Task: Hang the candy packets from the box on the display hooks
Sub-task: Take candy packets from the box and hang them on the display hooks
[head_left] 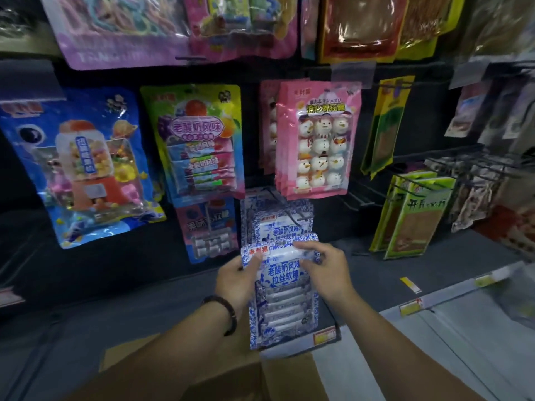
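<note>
A stack of blue-and-white candy packets (285,299) is held upright in front of the display by both hands. My left hand (236,280) grips its upper left corner and my right hand (324,270) grips its upper right edge. Just behind and above, matching blue-and-white packets (279,224) hang on a black display hook (295,217). The held packets' top edge sits just below that hook's tip. The brown cardboard box (179,369) lies under my forearms at the bottom, its inside hidden.
Other packets hang around: a blue gumball packet (84,169) at left, a rainbow packet (199,143), pink snowman marshmallows (315,140), a pink-blue packet (208,230), green packets (411,215) at right. Bare hooks (359,195) jut out right of the blue-and-white packets. A white shelf edge (451,293) with price tags sits at lower right.
</note>
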The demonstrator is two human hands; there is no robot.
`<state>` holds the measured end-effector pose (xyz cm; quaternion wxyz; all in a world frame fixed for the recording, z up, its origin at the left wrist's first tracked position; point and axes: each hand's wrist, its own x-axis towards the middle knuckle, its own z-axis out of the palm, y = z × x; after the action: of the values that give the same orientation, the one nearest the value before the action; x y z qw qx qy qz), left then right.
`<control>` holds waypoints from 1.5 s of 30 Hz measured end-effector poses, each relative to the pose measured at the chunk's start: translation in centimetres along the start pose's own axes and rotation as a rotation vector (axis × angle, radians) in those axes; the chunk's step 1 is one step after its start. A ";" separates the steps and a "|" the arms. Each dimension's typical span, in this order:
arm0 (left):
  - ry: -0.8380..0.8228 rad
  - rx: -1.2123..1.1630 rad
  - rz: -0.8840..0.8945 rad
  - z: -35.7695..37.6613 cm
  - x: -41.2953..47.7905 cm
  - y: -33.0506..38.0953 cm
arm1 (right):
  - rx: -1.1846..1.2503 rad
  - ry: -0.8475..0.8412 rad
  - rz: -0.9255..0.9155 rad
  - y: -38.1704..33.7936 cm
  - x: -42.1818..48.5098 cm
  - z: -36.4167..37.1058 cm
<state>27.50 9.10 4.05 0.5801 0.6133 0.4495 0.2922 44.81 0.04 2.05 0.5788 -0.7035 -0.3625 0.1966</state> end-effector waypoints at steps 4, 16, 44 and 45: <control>0.023 -0.013 -0.063 3.1 2.8 1.2 | 0.006 0.057 0.011 1.0 2.5 -1.9; 0.066 0.021 -0.038 5.7 7.8 0.3 | -0.062 0.089 -0.042 2.5 6.0 -2.3; 0.020 0.453 0.028 -0.7 8.5 -0.9 | -0.204 -0.093 0.182 2.5 3.1 1.6; -0.048 0.539 0.068 -1.9 7.1 -1.1 | -0.231 -0.117 0.193 2.5 2.3 1.9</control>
<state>28.61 16.19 2.16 0.3964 0.7671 0.4761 0.1667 45.71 2.86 -0.50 0.4501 -0.7844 -0.3467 0.2489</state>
